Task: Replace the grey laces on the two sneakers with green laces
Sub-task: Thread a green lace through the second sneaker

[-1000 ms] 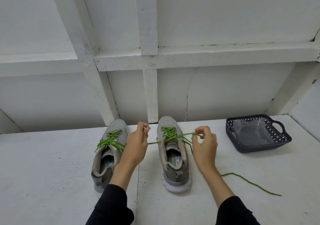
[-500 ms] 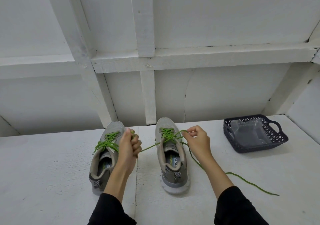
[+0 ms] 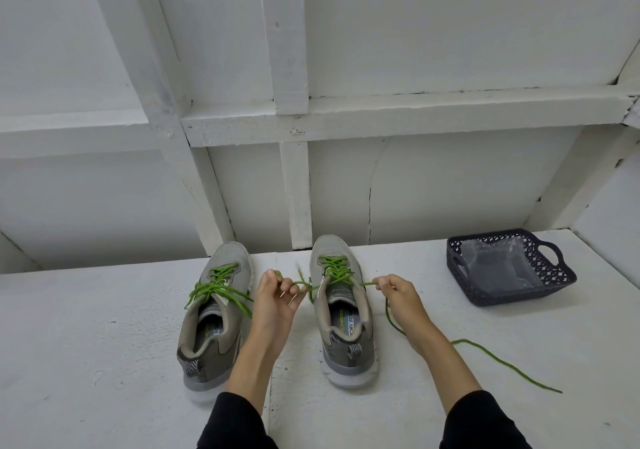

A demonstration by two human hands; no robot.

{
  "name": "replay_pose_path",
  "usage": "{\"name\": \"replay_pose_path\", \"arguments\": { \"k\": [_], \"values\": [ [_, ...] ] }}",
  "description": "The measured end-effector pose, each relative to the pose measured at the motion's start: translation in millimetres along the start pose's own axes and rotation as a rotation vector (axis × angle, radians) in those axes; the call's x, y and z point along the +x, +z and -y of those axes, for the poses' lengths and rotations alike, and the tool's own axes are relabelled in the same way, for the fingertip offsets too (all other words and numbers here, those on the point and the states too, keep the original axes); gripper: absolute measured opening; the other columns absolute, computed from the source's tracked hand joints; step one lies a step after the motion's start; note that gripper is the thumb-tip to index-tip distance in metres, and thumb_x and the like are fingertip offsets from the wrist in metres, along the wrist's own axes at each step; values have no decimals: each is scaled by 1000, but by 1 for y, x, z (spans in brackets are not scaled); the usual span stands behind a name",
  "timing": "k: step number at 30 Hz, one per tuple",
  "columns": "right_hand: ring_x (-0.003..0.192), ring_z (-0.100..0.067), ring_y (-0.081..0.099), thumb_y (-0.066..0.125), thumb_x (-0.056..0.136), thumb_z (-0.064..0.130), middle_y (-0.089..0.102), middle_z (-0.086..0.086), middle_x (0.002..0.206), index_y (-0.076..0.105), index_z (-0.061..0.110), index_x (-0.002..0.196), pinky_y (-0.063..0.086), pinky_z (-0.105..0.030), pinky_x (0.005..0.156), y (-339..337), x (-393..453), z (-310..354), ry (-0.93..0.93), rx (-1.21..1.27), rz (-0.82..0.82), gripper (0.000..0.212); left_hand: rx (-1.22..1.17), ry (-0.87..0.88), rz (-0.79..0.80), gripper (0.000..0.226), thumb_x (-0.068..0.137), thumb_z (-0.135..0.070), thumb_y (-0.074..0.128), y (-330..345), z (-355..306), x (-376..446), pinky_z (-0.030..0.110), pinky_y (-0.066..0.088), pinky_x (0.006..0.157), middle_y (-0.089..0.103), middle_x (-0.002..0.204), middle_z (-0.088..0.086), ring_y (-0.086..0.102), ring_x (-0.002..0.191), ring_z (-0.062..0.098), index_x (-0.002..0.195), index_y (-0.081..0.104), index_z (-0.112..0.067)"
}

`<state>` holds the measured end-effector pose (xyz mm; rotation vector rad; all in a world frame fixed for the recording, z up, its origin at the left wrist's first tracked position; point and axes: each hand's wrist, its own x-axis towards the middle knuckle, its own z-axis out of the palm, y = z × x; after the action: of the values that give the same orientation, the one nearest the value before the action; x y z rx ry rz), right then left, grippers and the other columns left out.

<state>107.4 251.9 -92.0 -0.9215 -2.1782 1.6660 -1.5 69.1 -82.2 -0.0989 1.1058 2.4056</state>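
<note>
Head view: left hand (image 3: 275, 298) and right hand (image 3: 398, 293), at 9 and 3 o'clock of the right sneaker (image 3: 343, 310), each pinch an end of its green lace (image 3: 334, 272), likely drawing it snug. Since the earlier frame both hands have spread outward. Left sneaker (image 3: 214, 306) is already laced green.

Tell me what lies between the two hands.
In the head view, the right grey sneaker sits between the left hand and right hand, its green lace stretched from one hand to the other.
</note>
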Motion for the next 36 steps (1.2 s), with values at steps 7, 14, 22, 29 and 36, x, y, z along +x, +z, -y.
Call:
{"name": "replay_pose_path", "arguments": {
  "k": [7,14,22,29,36],
  "values": [
    [89,-18,54,48,98,17,63,-4,94,62,15,77,40,-24,73,-1,7,-15,35,-79,81,25,612,-24,-202,29,103,-25,36,4,16,14,21,32,45,37,61,-1,38,49,9,75,36,-18],
    [99,-12,58,39,96,1,63,0,110,63,17,105,48,-23,78,10,13,0,91,135,158,30,1118,158,-21,6,93,-28,59,9,26,22,42,52,87,63,102,-6,60,97,17,96,62,-31],
    [89,-18,61,48,94,12,69,-3,98,71,13,92,47,-21,67,7,23,3,61,-29,94,23,1224,115,56,24,96,-35,50,1,21,27,29,48,78,69,88,-15,63,92,11,82,69,-33],
    [82,-9,60,60,91,8,70,1,98,73,14,105,41,-3,67,23,37,12,-238,-167,13,20,1591,357,-26,10,90,-41,60,20,13,45,39,32,88,64,89,-18,53,105,15,82,64,-46],
    [88,-11,59,58,92,6,67,-1,96,72,15,101,44,-14,77,31,46,2,-352,-232,3,19,1591,536,136,17,95,-27,56,11,22,50,35,49,73,64,98,-11,60,92,14,101,71,-33]
  ]
}}
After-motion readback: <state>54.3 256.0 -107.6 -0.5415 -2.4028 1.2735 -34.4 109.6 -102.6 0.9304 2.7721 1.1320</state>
